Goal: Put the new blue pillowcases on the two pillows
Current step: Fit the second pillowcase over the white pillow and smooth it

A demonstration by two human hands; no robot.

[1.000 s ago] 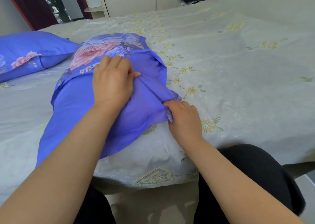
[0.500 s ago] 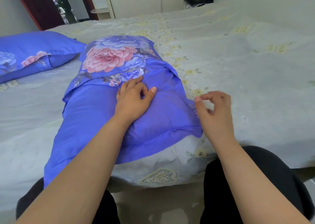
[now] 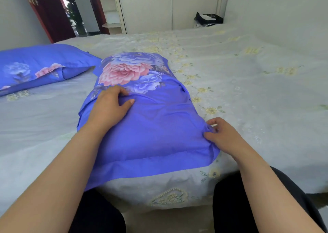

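Right hand (image 3: 220, 135) pinches the floral blue pillowcase's (image 3: 150, 126) bunched corner.

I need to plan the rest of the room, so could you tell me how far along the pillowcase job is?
Nearly finished, it seems. The far pillow lies fully covered in its blue floral case. The near pillow also looks covered; the left hand rests on top while the right hand pinches the case's right edge. What seems left is straightening that edge and flap.
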